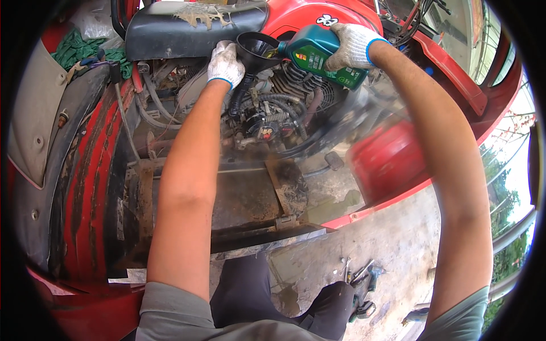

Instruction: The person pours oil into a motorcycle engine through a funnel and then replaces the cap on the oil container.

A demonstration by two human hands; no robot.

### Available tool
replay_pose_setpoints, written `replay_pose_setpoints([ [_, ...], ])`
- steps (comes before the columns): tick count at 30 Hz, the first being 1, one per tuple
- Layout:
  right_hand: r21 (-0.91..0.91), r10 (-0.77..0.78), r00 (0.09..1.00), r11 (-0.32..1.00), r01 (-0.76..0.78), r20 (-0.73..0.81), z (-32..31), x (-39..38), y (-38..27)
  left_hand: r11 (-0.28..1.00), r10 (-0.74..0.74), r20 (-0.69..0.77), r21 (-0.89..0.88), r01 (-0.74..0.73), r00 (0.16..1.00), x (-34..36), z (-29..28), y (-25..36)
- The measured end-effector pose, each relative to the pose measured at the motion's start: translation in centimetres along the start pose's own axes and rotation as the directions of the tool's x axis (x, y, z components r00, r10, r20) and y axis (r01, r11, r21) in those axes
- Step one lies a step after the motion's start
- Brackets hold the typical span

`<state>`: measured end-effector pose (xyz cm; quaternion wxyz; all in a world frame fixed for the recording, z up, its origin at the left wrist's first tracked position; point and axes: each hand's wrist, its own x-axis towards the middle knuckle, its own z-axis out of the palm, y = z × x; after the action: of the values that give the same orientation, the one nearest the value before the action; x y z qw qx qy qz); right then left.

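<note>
Green oil bottle (321, 55), plastic, tipped on its side w/ neck pointing left, mouth resting at rim of black funnel (257, 50). Bottle sits high in frame, above engine (284, 108), just under the red fuel tank (318, 17). Label side partly visible; contents level not discernible.

Right hand (352, 44): white knit glove w/ blue cuff, wrapped around bottle's rear half, fingers over top, firm grasp. Forearm bare, runs down along right side of frame.

Left hand (225, 63): same glove type, closed around funnel on its left side, at bowl/spout junction, steadying it. Funnel upright, slightly leaning; spout runs down into engine area; exact entry point hidden behind hoses.

Engine: finned cylinder, black hoses and cables, red-capped part near centre. Condition dirty, oily.

Surroundings: black seat (193, 25), cover torn, padding exposed, directly above left hand. Red bodywork (85, 170) at left, paint worn and scratched. Rusted floor plate (250, 193) below engine, w/ pedal (334, 161) to the right. Green cloth (77, 48) at upper left. Concrete ground (392, 238) lower right, w/ wrenches (355, 271) lying loose near person's dark-trousered knee (335, 298). Red blurred body panel (387, 159) under right forearm; detail cannot be resolved.
</note>
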<state>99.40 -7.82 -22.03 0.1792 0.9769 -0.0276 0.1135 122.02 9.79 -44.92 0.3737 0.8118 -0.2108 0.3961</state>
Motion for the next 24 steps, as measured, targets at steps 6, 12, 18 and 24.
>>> replay_pose_setpoints([
  [6,-0.017,-0.022,0.999,1.000,0.021,-0.029,0.4,0.3,0.8,1.000,0.005,0.009,0.013,-0.005,1.000,0.1,-0.1,0.2],
  [12,0.054,0.007,1.000,0.999,-0.006,-0.002,-0.3,-0.3,0.1,1.000,0.003,-0.047,-0.001,-0.003,0.999,-0.2,0.2,0.3],
  [18,0.006,-0.065,0.997,0.998,0.065,-0.048,-0.3,0.7,1.7,1.000,0.019,-0.045,-0.006,-0.019,0.999,-0.1,0.0,0.5],
  [24,0.015,-0.045,0.996,0.999,0.046,-0.074,-0.5,0.6,1.9,1.000,-0.007,-0.024,0.011,0.008,1.000,-0.1,-0.1,0.8],
])
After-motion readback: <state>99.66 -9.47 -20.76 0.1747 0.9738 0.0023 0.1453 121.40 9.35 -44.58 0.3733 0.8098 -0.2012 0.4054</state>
